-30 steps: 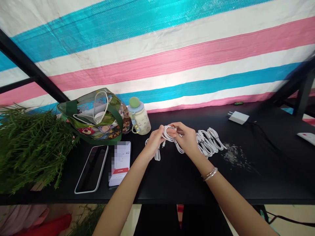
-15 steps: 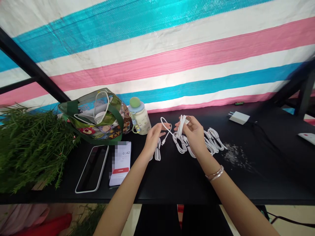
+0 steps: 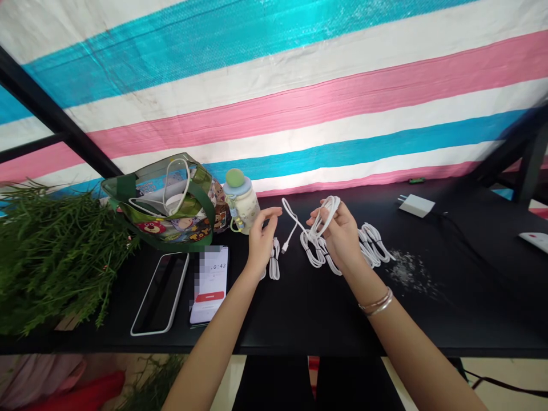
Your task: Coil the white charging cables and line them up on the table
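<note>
At the far left, a mound of green plant sprigs (image 3: 55,257) spills over the black table (image 3: 295,337). Beside it sit a clear tote bag with green handles (image 3: 158,200), a dark-screened phone (image 3: 160,294) and a second phone showing a timer (image 3: 209,285). A cream bottle with a green-and-blue top (image 3: 242,205) stands at 10 o'clock from the left hand (image 3: 261,242).

That hand is open and empty, its fingers lifted clear of the table. A small white cable coil (image 3: 274,260) lies just off it at 4 o'clock, and a loose white cable with a bare connector (image 3: 290,228) runs near its fingertips at 3 o'clock.

The right hand (image 3: 340,234) is closed around a looped white cable (image 3: 326,214), which rises at 11 o'clock and trails down at 8 o'clock into a tangle on the table. Bundled white cables (image 3: 372,245) lie just beside it at 3 o'clock, a white plug charger (image 3: 416,205) sits at 2 o'clock, and pale granules (image 3: 409,271) are scattered at 4 o'clock
</note>
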`<state>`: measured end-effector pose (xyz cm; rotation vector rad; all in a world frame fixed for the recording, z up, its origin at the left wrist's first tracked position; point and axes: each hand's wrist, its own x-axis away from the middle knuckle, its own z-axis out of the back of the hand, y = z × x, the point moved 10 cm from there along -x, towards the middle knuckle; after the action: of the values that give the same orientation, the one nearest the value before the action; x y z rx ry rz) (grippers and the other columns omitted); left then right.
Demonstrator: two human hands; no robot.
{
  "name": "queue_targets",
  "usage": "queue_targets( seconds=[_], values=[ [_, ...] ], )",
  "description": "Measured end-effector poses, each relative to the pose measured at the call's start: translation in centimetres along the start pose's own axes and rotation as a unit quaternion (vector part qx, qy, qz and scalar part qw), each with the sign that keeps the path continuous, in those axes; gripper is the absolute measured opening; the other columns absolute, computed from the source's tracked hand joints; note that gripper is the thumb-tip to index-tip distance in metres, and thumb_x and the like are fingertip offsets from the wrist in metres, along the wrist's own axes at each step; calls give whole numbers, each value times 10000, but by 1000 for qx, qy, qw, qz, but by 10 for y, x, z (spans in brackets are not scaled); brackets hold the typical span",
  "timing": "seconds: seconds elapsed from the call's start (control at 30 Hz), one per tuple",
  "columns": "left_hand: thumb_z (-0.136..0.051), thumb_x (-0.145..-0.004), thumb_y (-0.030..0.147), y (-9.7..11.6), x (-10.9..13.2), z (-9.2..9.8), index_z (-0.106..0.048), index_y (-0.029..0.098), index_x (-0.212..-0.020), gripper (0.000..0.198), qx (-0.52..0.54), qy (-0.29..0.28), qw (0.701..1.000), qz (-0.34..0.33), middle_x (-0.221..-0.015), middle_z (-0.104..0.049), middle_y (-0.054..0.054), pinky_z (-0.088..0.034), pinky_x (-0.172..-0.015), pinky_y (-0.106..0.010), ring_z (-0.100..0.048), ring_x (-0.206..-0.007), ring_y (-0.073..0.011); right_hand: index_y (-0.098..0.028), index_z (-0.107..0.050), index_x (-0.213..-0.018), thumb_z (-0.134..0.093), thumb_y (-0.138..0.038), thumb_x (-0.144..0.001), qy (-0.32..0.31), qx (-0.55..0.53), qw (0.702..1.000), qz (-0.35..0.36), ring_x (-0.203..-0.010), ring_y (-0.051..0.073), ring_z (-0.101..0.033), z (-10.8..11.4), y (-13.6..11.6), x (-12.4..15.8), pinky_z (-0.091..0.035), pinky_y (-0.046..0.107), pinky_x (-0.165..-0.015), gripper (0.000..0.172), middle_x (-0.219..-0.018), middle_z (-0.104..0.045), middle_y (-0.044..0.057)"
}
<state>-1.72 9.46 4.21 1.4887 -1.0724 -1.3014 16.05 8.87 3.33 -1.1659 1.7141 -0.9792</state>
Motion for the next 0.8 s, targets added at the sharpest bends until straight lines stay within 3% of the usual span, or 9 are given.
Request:
queue_targets(
  seconds=[0.2,0.4,0.63,0.8],
  values=[
    [-456,-786,70,-4,0,-15,-649,202,-1001,317,-117,-87,989,-31,-1127,-676,-41,-457,-941,-330,-577,-1117,-183,-253,-549,-824,-792,-502,-556,4,-102,994,-33,-534,90,-593,2,10,-4,-501,227,-521,439,-629,-605,-78],
    [-449,-768,28,4,11,-36,-657,227,-1043,398,-256,-163,945,-124,-1165,-671,-31,-420,-1006,-406,-565,-1119,-203,-254,-564,-759,-833,-472,-491,-25,-134,988,-73,-480,65,-525,-9,15,-1,-469,200,-480,438,-587,-562,-93],
    [-545,-782,82,1,21,-52,-624,199,-1022,278,-329,-193,903,-200,-1053,-689,-53,-465,-940,-416,-557,-1084,-237,-249,-538,-774,-826,-459,-515,-122,-124,977,-119,-467,71,-484,-34,15,11,-431,208,-461,441,-581,-538,-93],
    [-593,-786,131,3,22,-53,-617,184,-916,142,-353,-186,891,-215,-989,-680,-58,-481,-881,-392,-564,-996,-233,-238,-524,-764,-827,-455,-518,-144,-115,973,-138,-480,81,-489,-40,16,15,-410,214,-446,447,-585,-547,-81]
  ],
)
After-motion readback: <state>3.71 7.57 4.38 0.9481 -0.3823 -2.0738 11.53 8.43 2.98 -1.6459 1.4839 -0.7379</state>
